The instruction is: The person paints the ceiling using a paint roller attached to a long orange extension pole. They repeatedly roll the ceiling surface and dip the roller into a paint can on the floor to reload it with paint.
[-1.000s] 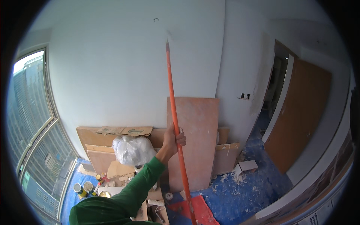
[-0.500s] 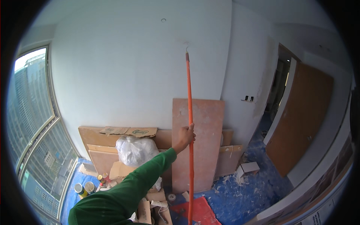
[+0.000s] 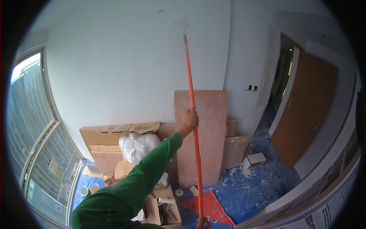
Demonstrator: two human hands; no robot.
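My left hand [image 3: 189,120], at the end of a green sleeve [image 3: 133,179], is wrapped round a long orange pole [image 3: 196,156] partway along its length. At the lower edge of the picture my right hand [image 3: 203,223] grips the pole's bottom end and is only partly in view. The pole slants up and slightly left toward the pale wall [image 3: 114,68]. A thin bent wire [image 3: 185,31] sticks out of its far tip, beside a faint patch on the wall. Whatever the wire carries is too pale to make out.
A tall pinkish board [image 3: 202,133] leans on the wall, with a white plastic bag [image 3: 139,147] left of it. Cardboard boxes, a paint roller [image 3: 167,200] and cans [image 3: 84,191] stand below. Blue sheeting [image 3: 255,194] covers the floor; a brown door [image 3: 309,110] stands right.
The pole has risen against the wall, and its top now leans more to the left. My left hand has gone up with it. My right hand has come into view at the bottom.
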